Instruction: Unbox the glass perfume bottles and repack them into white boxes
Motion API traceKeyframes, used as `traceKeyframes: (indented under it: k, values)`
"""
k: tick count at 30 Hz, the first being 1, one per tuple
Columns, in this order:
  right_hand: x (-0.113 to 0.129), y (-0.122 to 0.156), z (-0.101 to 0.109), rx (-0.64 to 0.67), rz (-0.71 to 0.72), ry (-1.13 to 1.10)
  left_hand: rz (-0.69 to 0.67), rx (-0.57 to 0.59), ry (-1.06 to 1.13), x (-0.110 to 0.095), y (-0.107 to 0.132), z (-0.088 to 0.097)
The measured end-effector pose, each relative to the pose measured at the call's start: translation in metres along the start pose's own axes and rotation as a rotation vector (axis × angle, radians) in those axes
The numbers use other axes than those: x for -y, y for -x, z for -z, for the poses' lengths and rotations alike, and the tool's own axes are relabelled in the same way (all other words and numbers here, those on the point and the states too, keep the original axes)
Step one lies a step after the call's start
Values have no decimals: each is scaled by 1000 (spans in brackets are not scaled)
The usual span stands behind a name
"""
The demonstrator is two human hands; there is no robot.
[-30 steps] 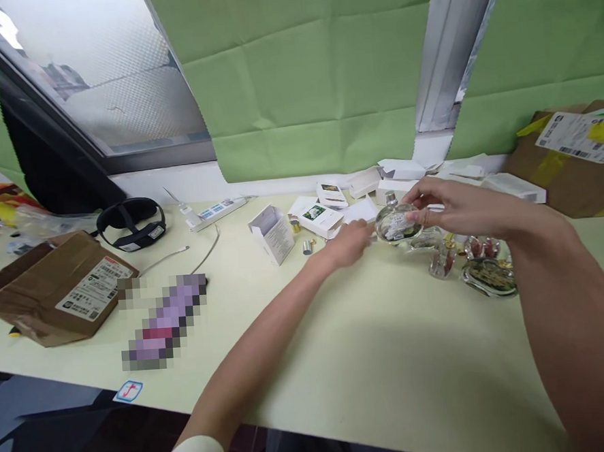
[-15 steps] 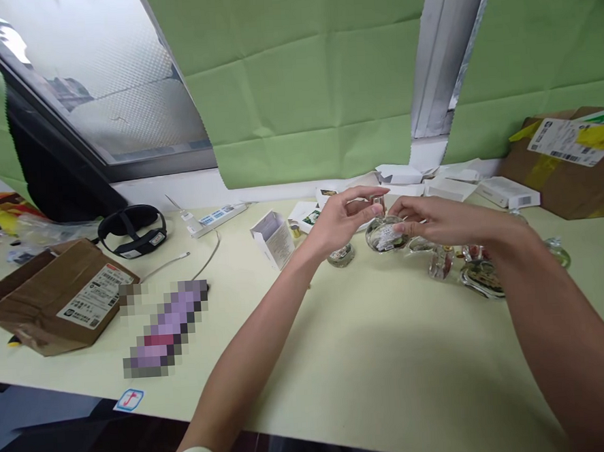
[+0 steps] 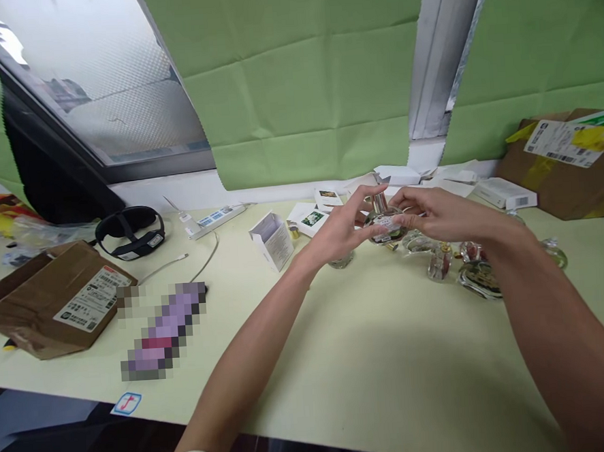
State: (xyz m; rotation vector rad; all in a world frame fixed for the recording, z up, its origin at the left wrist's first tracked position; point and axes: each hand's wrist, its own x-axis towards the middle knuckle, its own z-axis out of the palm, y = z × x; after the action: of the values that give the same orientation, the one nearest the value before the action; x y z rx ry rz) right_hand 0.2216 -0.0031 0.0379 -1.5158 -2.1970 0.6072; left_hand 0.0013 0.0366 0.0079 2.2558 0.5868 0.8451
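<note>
A round clear glass perfume bottle (image 3: 392, 233) is held between both hands above the table, its neck pointing up. My left hand (image 3: 343, 225) is closed on its left side, with the thumb at the glass body and the index finger by the top. On the other side, my right hand (image 3: 429, 211) pinches the body between thumb and fingers. Just under my left hand stands another glass bottle (image 3: 341, 260), partly hidden. Near my right forearm are a small faceted bottle (image 3: 440, 262) and a flat oval bottle (image 3: 478, 280), the latter partly covered by the arm.
A small white carton (image 3: 272, 243) stands open left of my hands. Flattened white boxes (image 3: 448, 188) lie along the wall. Brown cardboard boxes sit left (image 3: 71, 301) and far right (image 3: 555, 176). A black headset (image 3: 131, 236), power strip (image 3: 220, 219) and blurred purple object (image 3: 162, 330) lie leftward.
My left thumb has moved down from the bottle's top to its body, and the index finger now lies by the top. The bottle has tipped slightly. My right hand keeps its hold.
</note>
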Motion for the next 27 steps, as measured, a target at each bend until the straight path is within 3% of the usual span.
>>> traceKeyframes:
  k: [4, 7, 9, 11, 13, 16, 18, 21, 24, 27]
  values:
    - [-2, -1, 0, 8, 15, -52, -1, 13, -105, -16, 2, 10]
    - [-5, 1, 5, -32, -7, -79, 86, 22, -348, -29, 12, 43]
    - [-8, 4, 10, -85, -28, -90, 300, 3, -615, -29, 22, 74]
    - [-9, 8, 15, -139, -46, -92, 597, 5, -833, -21, 34, 104]
    - [-10, 12, 20, -173, -74, -87, 828, 84, -875, -9, 43, 128]
    - [-8, 16, 25, -184, -109, -90, 988, 172, -839, 6, 51, 144]
    - [-6, 18, 25, -197, -109, -94, 997, 172, -816, 11, 52, 146]
    - [-2, 20, 25, -238, -88, -104, 888, 113, -787, 6, 52, 143]
    - [5, 24, 25, -278, -16, -152, 722, 95, -749, -11, 50, 137]
    - [14, 28, 26, -291, 100, -214, 515, 152, -697, -34, 46, 123]
